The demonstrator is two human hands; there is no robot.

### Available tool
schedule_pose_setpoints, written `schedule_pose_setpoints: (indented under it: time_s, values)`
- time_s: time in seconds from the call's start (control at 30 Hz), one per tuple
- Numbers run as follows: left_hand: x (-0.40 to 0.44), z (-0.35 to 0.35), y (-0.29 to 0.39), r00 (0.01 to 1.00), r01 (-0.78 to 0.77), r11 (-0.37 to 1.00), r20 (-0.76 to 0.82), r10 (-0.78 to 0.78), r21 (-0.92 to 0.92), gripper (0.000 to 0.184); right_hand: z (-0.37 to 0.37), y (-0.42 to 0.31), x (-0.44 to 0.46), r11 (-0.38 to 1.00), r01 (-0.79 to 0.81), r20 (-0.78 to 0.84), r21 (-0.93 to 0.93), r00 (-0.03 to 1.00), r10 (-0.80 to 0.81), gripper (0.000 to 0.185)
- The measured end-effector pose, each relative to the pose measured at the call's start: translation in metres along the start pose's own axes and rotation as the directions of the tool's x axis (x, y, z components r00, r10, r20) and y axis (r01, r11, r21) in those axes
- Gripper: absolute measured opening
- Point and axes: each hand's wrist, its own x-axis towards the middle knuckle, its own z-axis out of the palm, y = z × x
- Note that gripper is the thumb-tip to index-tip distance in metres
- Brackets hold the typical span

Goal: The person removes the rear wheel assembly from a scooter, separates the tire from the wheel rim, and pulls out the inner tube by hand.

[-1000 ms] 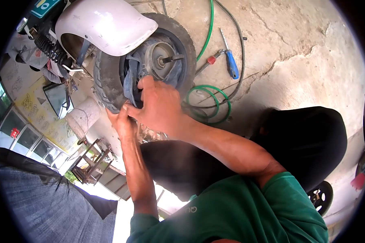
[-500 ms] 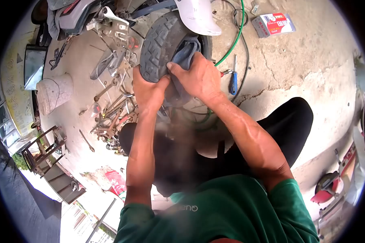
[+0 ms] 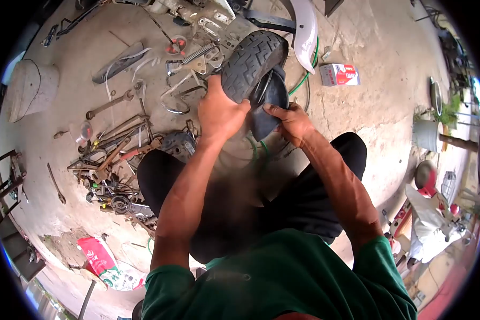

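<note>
A black, treaded tire (image 3: pixel 249 66) stands tilted in front of me, below a pale curved fender. My left hand (image 3: pixel 217 110) is closed around its near left edge, with the thumb pressed on the sidewall. Out of the tire's right side bulges a dark rubber inner tube (image 3: pixel 272 104), part of it still inside the casing. My right hand (image 3: pixel 296 124) pinches the tube's lower right edge between thumb and fingers. How far the tube runs inside the tire is hidden.
Wrenches and other loose tools (image 3: pixel 120 152) lie heaped on the concrete to the left. A coil spring (image 3: pixel 200 53) and metal parts sit beyond. A red-and-white box (image 3: pixel 340 74) and a green hose (image 3: pixel 300 84) are at the right. A white bucket (image 3: pixel 34 88) stands far left.
The view has shifted. My right hand has moved from the tire's opening down to the tube's lower edge, and more of the tube shows outside the tire. My left hand still grips the tire.
</note>
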Motion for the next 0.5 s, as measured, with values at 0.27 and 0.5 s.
schedule_pose_setpoints:
  time_s: [0.27,0.5]
  values:
    - [0.003,-0.011,0.001,0.999,0.031,0.999,0.038,-0.03,-0.017,0.064,-0.016,-0.011,-0.009,0.957,-0.103,0.187,0.27,0.981,0.052,0.029]
    - [-0.003,-0.005,-0.004,1.0,0.002,0.999,-0.015,-0.003,-0.041,0.064,-0.003,0.009,0.007,0.966,0.069,0.148,0.25,0.983,-0.109,0.034]
